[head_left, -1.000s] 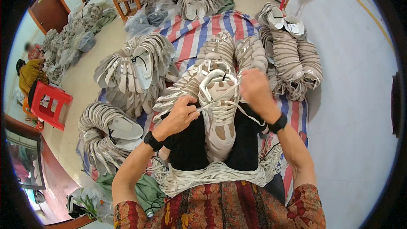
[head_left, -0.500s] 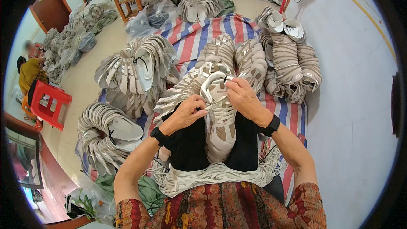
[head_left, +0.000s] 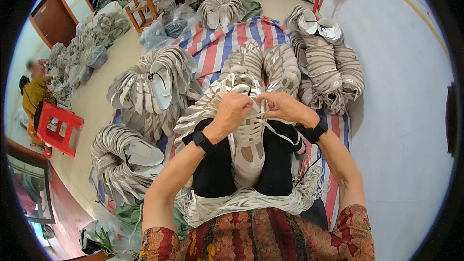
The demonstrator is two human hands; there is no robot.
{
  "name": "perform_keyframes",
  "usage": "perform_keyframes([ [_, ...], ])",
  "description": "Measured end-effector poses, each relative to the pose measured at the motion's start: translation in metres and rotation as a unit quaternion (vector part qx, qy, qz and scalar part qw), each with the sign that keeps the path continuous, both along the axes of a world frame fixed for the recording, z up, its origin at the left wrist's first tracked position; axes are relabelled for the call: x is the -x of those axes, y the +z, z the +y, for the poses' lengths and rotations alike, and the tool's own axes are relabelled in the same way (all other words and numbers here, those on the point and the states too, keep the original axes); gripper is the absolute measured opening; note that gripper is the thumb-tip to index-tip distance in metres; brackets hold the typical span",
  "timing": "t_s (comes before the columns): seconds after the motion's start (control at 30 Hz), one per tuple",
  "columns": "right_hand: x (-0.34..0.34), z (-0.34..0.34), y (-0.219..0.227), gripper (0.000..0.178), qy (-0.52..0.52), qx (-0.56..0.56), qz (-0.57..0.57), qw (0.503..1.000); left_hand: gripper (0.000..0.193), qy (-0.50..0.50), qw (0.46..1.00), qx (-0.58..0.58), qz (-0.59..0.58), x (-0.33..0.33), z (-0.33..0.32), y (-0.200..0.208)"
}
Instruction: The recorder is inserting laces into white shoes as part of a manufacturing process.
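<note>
A beige and white sneaker upper (head_left: 248, 160) rests between my black-clad knees, toe toward me, with flat white lacing crossing its front. My left hand (head_left: 235, 111) is closed over the upper's left side near the top eyelets; its curled fingers hide whatever they pinch. On the other side, my right hand (head_left: 286, 107) has thumb and forefinger pinched at the top of the lacing, on a white shoelace (head_left: 281, 137). That lace droops in a loop over my right knee. The tongue and collar are partly covered by my hands. A bundle of loose white laces (head_left: 241, 202) lies across my lap.
Stacked shoe uppers stand at left (head_left: 150, 84), lower left (head_left: 123, 162), ahead (head_left: 280, 67) and right (head_left: 328, 67), on a striped sheet (head_left: 220, 50). A red stool (head_left: 58, 128) and a seated person (head_left: 36, 94) are at far left. A pale wall (head_left: 401, 116) rises at right.
My left hand has moved right and up, over the top of the lacing. My right hand has shifted slightly right and lower, and a lace loop now hangs beneath it.
</note>
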State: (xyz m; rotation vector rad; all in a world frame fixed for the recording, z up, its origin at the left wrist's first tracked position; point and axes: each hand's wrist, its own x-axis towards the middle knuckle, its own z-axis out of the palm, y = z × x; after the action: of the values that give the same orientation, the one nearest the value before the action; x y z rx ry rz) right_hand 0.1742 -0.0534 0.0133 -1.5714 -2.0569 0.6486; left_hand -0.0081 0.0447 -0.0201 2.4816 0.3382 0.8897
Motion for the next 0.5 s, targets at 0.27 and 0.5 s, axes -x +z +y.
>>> perform_keyframes([
  [0.27, -0.013, -0.005, -0.015, 0.038, 0.048, -0.128, -0.132, 0.982, 0.010, -0.020, 0.988, -0.153, -0.008, -0.013, -0.015, -0.001],
  [0.5, -0.016, -0.007, -0.030, 0.037, 0.054, -0.229, -0.126, 0.964, 0.013, -0.067, 0.989, -0.129, 0.026, -0.023, -0.015, -0.006],
])
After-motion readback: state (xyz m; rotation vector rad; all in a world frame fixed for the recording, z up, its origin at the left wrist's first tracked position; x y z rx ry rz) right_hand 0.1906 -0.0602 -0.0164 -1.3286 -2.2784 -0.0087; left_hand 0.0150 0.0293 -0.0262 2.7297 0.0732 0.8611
